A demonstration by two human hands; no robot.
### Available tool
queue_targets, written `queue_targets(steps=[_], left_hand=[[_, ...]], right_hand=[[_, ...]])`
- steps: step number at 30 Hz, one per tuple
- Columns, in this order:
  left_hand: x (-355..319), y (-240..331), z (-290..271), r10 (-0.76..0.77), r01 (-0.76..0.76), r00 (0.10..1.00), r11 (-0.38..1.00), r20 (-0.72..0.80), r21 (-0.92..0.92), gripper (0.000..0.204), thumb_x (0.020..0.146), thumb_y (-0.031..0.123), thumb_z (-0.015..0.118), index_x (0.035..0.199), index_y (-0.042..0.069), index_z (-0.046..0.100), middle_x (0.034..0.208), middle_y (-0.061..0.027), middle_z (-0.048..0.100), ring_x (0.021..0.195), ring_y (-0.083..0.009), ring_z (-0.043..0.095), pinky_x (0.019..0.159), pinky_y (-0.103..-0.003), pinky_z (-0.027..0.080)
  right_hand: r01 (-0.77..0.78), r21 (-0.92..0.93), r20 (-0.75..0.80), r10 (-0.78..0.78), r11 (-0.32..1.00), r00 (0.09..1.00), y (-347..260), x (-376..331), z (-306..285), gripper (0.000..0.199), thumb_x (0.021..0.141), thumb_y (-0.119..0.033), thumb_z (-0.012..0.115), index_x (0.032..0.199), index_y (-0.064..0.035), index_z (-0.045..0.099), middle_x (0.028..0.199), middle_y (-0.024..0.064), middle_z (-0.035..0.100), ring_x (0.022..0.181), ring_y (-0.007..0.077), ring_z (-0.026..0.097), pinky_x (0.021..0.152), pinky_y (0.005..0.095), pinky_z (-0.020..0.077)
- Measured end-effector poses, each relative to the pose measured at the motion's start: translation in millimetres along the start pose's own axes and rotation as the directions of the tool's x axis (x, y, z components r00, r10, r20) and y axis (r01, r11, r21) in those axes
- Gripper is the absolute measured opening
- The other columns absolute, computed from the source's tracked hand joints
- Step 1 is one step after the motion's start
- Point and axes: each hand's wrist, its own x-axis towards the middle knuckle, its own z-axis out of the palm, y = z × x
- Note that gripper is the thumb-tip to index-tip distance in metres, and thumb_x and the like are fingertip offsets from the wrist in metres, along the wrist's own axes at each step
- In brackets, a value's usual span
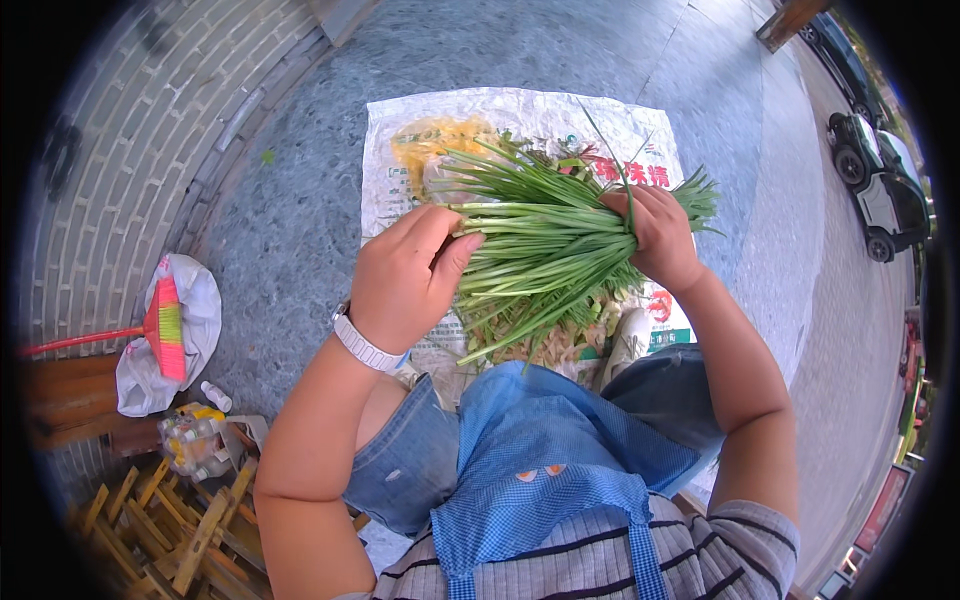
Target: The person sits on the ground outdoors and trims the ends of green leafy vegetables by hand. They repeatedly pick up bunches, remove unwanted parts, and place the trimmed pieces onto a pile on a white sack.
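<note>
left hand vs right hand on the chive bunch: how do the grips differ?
The right hand is closed in a fist round the bunch of chives near its upper end; the left hand only pinches stalks at the bunch's left side with thumb and fingertips. The left hand's wrist carries a white watch; the right hand's wrist is bare. Both touch the same bunch, held above the printed sack spread on the pavement.

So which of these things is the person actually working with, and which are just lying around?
In use:
left hand, pinching stalks
right hand, gripping the bunch
bunch of green chives
printed sack sheet spread on the pavement
heap of trimmings on it

Lying about:
broom
white plastic bag
pack of small bottles
wooden slats
parked cars
</note>
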Motion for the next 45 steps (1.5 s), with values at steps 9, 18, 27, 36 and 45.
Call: queue_targets(steps=[9,18,27,36,45], left_hand=[[1,-5,4,0.001,0.013,0.984,0.997,0.178,-0.076,0.016,0.088,0.009,0.065,0.101,0.000,0.067,0.082,-0.0129,0.066,0.064,-0.0214,0.061,0.058,-0.031,0.046],[-3,-5,7,0.056,-0.059,0.991,0.998,0.125,0.018,0.014,0.080,0.005,0.071,0.093,0.002,0.068,0.082,-0.0112,0.065,0.067,-0.0221,0.061,0.061,-0.030,0.048],[8,-10,-20,-0.094,0.070,0.964,0.992,-0.249,-0.104,0.018,0.080,-0.010,0.056,0.089,0.002,0.066,0.088,-0.0091,0.067,0.073,-0.0221,0.063,0.062,-0.031,0.049],[12,-7,1,0.292,-0.300,0.951,0.951,0.102,0.071,0.024,0.073,0.006,0.074,0.096,0.008,0.070,0.094,-0.0064,0.064,0.085,-0.0238,0.064,0.072,-0.034,0.052],[15,-4,2,0.289,-0.309,0.947,0.939,0.144,0.150,0.027,0.070,0.011,0.078,0.094,0.008,0.066,0.089,-0.0067,0.061,0.080,-0.0257,0.061,0.068,-0.036,0.050]], right_hand=[[-0.006,-0.005,-0.005,0.006,1.000,1.000,6,-1,-3,0.029,0.071,-0.012,0.070,0.097,-0.0063,0.059,0.078,0.0078,0.058,0.076,0.0284,0.060,0.067,0.0401,0.0462],[0.040,-0.087,-0.075,-0.046,0.995,0.996,-3,3,-5,0.027,0.070,-0.009,0.067,0.096,-0.0062,0.059,0.076,0.0059,0.055,0.071,0.0246,0.058,0.062,0.0377,0.0444],[0.184,-0.225,-0.066,-0.203,0.957,0.977,-4,2,-3,0.022,0.076,-0.008,0.065,0.096,-0.0044,0.060,0.075,0.0041,0.051,0.068,0.0207,0.054,0.058,0.0352,0.0427],[0.259,-0.179,-0.014,-0.266,0.949,0.964,-21,7,-11,0.034,0.071,-0.012,0.059,0.104,-0.0057,0.059,0.078,0.0037,0.051,0.070,0.0195,0.055,0.061,0.0338,0.0445],[0.364,-0.152,-0.024,-0.372,0.919,0.928,-28,8,-14,0.037,0.069,-0.012,0.061,0.105,-0.0049,0.058,0.086,0.0064,0.056,0.071,0.0196,0.057,0.062,0.0332,0.0452]])
